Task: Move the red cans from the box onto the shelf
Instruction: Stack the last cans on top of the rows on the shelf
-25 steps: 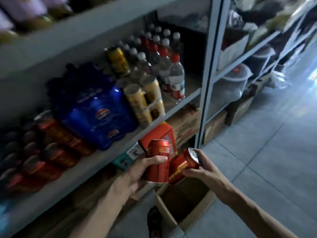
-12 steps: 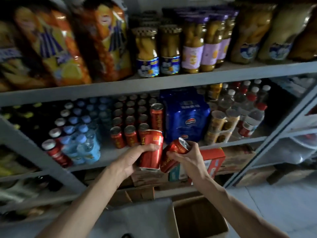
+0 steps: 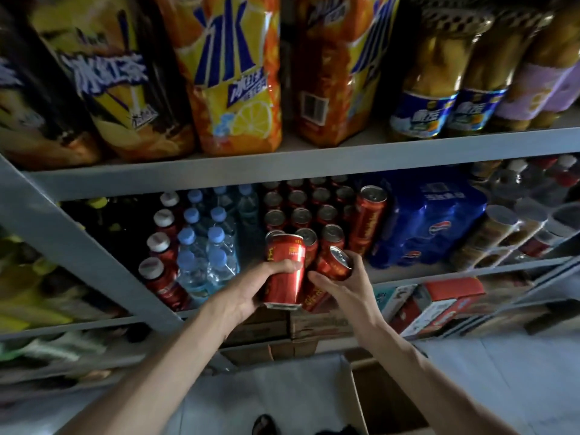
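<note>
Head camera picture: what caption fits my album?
Two hands bring red cans up to the drinks shelf.

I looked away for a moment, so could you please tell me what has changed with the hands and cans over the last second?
Both hands carried their cans up from over the box to the front edge of the shelf, by the stocked red cans. Unchanged: the left hand still grips an upright can, the right hand a tilted can; neither is released.

Orange pack (image 3: 233, 73): large "冰". Blue wrapped pack (image 3: 430, 221): Pepsi logo.
</note>
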`<state>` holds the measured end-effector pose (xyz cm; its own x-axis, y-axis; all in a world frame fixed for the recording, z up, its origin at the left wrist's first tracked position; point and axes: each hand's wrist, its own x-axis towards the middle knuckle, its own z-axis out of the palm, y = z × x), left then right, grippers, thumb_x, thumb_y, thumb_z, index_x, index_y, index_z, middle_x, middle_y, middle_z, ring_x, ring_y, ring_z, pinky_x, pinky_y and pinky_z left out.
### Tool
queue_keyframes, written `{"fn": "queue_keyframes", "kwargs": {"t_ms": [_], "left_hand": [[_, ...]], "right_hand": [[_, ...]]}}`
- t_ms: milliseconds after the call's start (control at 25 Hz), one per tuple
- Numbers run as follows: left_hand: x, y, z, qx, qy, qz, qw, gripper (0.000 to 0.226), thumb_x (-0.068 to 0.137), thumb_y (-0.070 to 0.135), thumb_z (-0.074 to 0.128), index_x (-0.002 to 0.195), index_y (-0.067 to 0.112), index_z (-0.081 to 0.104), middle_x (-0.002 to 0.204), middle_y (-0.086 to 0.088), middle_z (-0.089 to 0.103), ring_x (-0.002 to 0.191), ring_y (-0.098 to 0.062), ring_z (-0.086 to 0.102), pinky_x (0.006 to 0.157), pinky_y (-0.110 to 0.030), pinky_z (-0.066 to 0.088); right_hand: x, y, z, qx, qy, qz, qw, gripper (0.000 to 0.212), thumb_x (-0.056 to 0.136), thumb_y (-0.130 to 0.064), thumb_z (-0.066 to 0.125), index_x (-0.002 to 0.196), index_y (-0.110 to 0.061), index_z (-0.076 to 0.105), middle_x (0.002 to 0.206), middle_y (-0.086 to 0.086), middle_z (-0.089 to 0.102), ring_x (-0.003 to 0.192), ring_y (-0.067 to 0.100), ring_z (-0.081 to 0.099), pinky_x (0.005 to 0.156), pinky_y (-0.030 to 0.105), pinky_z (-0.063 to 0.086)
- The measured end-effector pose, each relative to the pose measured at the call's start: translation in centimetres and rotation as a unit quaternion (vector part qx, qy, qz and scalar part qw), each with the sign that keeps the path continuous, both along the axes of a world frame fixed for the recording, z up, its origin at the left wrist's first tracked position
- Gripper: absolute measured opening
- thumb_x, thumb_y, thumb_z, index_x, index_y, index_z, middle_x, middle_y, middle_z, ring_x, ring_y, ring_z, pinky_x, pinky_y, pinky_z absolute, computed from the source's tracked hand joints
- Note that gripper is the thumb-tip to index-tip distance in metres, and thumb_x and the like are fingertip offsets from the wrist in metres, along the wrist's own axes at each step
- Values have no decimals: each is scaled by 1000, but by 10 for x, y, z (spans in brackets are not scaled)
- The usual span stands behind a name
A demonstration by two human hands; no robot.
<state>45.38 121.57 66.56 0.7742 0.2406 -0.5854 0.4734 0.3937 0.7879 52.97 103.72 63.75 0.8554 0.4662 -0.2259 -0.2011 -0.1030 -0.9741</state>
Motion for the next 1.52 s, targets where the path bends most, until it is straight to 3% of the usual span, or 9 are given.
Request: {"fn": "queue_keyframes", "kwargs": {"t_ms": [160,280,480,600,840,1040,1240,1360,1520], "left_hand": [[3,15,-10,-1,-4,-8,1000,54,54,33,86,101,22,63,93,-5,75,86,-20,70,55,-25,56],[4,15,-16,-11,-7,4,1000,46,55,33,82,95,21,63,75,0,77,71,-15,73,49,-22,55],[11,15,-10,-17,-7,0,1000,58,52,39,83,102,21,60,104,-10,71,95,-24,69,66,-29,54],[16,16,-8,7,-41,10,999,65,56,40,85,112,22,59,111,-9,70,101,-23,68,75,-31,54],[13,16,-17,16,-47,62,997,83,53,34,88,126,22,51,116,-6,67,106,-22,64,78,-34,51],[12,24,-16,35,-51,35,997,91,54,40,89,132,19,49,120,-10,65,108,-26,64,90,-42,53],[17,29,-16,62,-52,22,996,78,55,42,85,125,23,55,114,-7,68,104,-23,66,79,-36,55],[20,32,-18,61,-50,23,997,78,55,42,86,124,25,56,113,-6,69,105,-23,67,84,-40,56],[22,35,-17,59,-54,22,997,66,54,43,86,114,31,61,111,-5,70,103,-23,68,78,-37,56]], "right_hand": [[4,12,-6,-86,-73,-36,993,74,67,-32,89,129,-31,48,113,-10,69,98,1,67,90,31,56],[10,11,-12,-122,-101,13,987,77,70,-32,86,133,-32,42,123,-12,63,104,1,65,85,17,52],[31,11,3,-168,-181,80,966,75,66,-35,85,126,-39,40,118,-18,59,107,-3,58,92,20,47],[50,15,19,-203,-303,44,930,79,64,-34,88,131,-27,47,125,-10,59,111,3,56,96,25,45],[92,34,31,-252,-436,21,864,86,73,-10,82,147,-18,38,138,16,42,119,34,55,97,33,45],[109,41,15,-273,-448,51,850,91,75,-3,79,152,-15,32,141,18,41,123,38,54,99,39,47],[123,48,5,-291,-445,62,845,91,76,-6,79,152,-15,29,143,17,39,126,37,50,102,42,47],[130,51,3,-313,-447,76,835,93,73,-5,81,149,-12,30,140,18,38,124,38,51,101,36,45],[133,52,0,-314,-474,83,819,90,70,-1,82,145,-10,32,141,18,27,119,42,54,96,25,40]]}}
